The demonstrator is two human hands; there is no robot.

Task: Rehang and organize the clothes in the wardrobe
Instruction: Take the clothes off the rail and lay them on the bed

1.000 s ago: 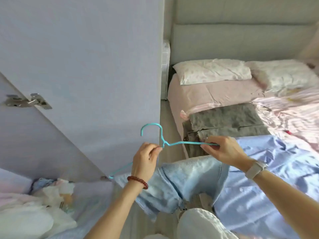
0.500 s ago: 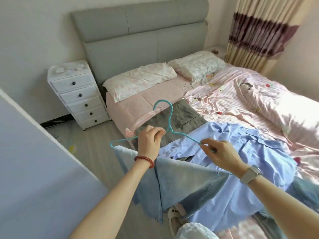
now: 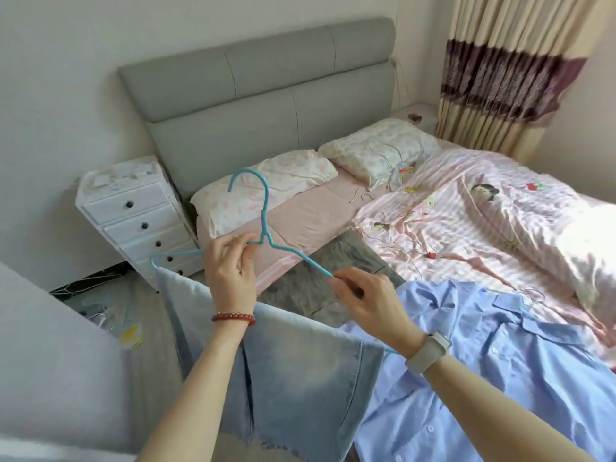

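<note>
A turquoise wire hanger (image 3: 265,225) is held up over the bed's near edge, hook upward. Light blue jeans (image 3: 293,368) hang folded over its lower bar. My left hand (image 3: 230,271) grips the hanger's left shoulder close to the neck. My right hand (image 3: 370,301) pinches the right shoulder wire lower down. A light blue shirt (image 3: 500,361) lies spread on the bed under my right forearm. A folded grey garment (image 3: 336,271) lies on the bed just beyond the hanger.
The bed (image 3: 300,221) carries a pink striped quilt (image 3: 483,228) and two pillows (image 3: 293,181). A white drawer unit (image 3: 136,211) stands left of the headboard. The wardrobe door (image 3: 56,361) fills the lower left. Loose hangers lie on the floor (image 3: 110,315).
The view has swung right from the wardrobe door to the bed. The hanger with the jeans has come up and tilted more upright, both hands keeping their hold.
</note>
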